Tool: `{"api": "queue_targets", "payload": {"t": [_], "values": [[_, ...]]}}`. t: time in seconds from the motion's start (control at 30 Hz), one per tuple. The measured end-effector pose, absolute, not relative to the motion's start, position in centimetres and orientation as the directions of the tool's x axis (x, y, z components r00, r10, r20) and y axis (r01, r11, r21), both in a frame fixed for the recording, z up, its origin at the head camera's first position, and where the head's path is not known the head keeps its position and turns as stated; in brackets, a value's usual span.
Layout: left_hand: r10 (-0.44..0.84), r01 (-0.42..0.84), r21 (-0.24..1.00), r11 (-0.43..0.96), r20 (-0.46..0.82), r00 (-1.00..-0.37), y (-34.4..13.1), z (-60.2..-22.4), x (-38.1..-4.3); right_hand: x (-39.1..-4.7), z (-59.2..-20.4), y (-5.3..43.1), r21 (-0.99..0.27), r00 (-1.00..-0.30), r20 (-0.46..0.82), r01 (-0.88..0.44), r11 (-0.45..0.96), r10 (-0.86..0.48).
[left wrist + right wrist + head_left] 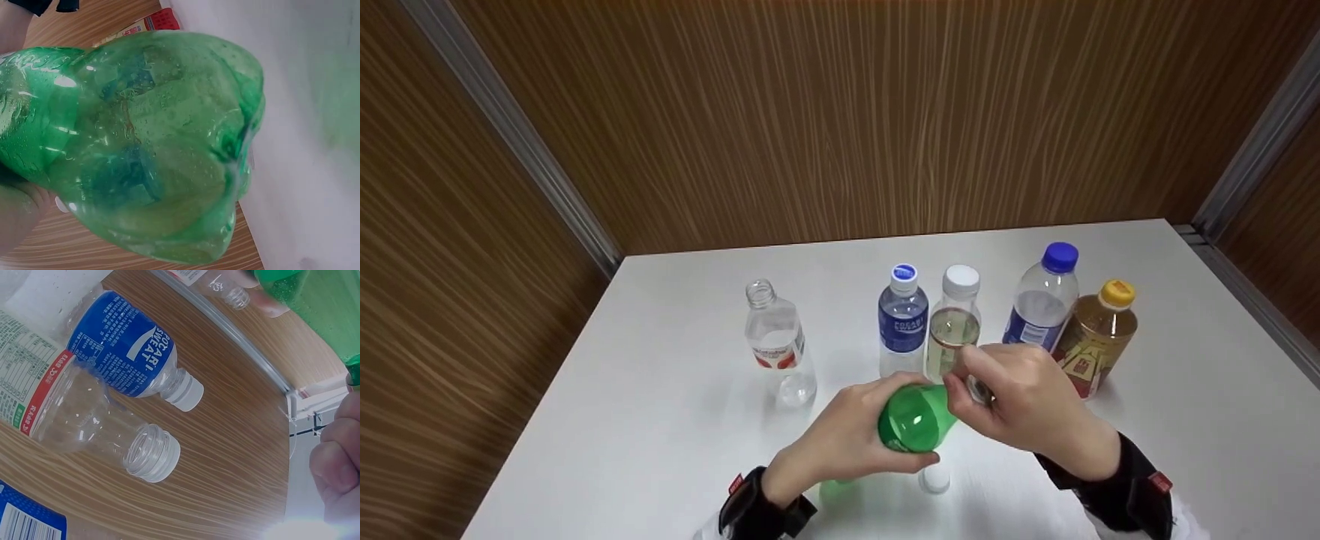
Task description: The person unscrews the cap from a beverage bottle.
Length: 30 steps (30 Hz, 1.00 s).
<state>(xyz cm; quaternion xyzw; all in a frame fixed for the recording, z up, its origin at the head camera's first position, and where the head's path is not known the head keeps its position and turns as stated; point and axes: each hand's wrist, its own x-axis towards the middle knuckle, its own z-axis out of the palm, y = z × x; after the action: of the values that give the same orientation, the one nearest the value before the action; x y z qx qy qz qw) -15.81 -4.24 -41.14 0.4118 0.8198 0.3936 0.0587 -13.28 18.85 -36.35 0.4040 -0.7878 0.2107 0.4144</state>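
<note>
My left hand (847,431) grips a translucent green plastic bottle (913,420) round its middle and holds it tilted above the table. The base of the bottle faces back toward me, and its narrow neck points to the right. At that neck my right hand (1027,390) has its thumb and fingers curled; they hide the bottle's mouth and any cap on it. Seen from the left wrist, the green bottle (163,152) fills the view, with droplets on its wall. A loose white cap (935,478) lies on the table below the bottle.
An uncapped clear bottle (776,337) stands on the white table (660,360) at left. Beyond my hands stand a blue-labelled bottle (904,322), a white-capped bottle (956,322), a blue-capped bottle (1039,300) and a yellow-capped brown bottle (1095,337). Wood-grain panels (885,120) surround the table.
</note>
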Motion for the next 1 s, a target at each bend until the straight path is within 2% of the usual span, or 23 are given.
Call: {"api": "queue_targets", "payload": {"t": [0.13,0.27,0.33,0.43,0.53,0.9,1.0], "values": [[0.686,0.641,0.671,0.373,0.265,-0.677,-4.2,-41.2,-15.7,-13.0,-36.3,18.6,-0.041,-0.395,0.814,-0.770,0.637,-0.426],[0.637,0.664,0.619,0.420,0.320,-0.701,-4.1,-41.4,-15.5,-12.5,-36.4,18.3,-0.142,-0.531,0.768,-0.686,0.714,-0.357],[0.624,0.696,0.563,0.445,0.363,-0.692,-4.0,-41.5,-15.5,-12.3,-36.4,18.1,-0.198,-0.600,0.733,-0.637,0.745,-0.319],[0.614,0.719,0.501,0.481,0.393,-0.684,-3.9,-41.4,-15.4,-12.2,-36.4,17.8,-0.228,-0.643,0.710,-0.597,0.769,-0.288],[0.623,0.718,0.502,0.482,0.380,-0.684,-3.9,-41.3,-15.4,-12.2,-36.5,17.8,-0.206,-0.625,0.721,-0.604,0.770,-0.298],[0.688,0.624,0.673,0.398,0.231,-0.688,-4.3,-41.2,-16.0,-13.2,-36.8,18.4,-0.076,-0.446,0.786,-0.756,0.651,-0.427],[0.694,0.609,0.689,0.393,0.212,-0.688,-4.4,-41.2,-16.0,-13.4,-36.8,18.5,-0.041,-0.417,0.789,-0.768,0.639,-0.451]]}}
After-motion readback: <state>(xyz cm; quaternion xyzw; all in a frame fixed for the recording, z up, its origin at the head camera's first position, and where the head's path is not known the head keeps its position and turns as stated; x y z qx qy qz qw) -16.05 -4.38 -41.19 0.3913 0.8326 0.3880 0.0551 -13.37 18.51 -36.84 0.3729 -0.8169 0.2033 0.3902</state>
